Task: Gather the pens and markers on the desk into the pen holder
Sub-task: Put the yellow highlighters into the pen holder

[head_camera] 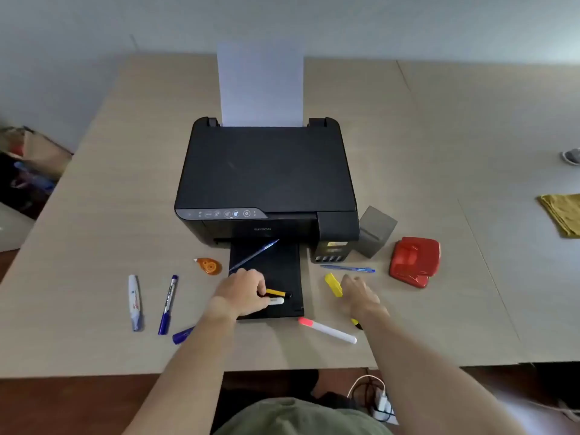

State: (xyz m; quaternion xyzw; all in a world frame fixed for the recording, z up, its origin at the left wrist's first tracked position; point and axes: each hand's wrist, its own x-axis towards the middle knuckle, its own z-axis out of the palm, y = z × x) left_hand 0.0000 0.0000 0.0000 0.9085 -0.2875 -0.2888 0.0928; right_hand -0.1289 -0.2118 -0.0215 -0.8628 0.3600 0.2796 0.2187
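Task barely begun: pen holder seemingly empty. Left hand grasping yellow pen and white marker; right hand released beside yellow highlighter. Blue pens, pink marker left on counter.

A grey square pen holder stands upright, empty. Lying flat: a clear blue pen, a blue pen, a yellow highlighter, a pink-capped white marker, two blue markers, a yellow-and-black marker.
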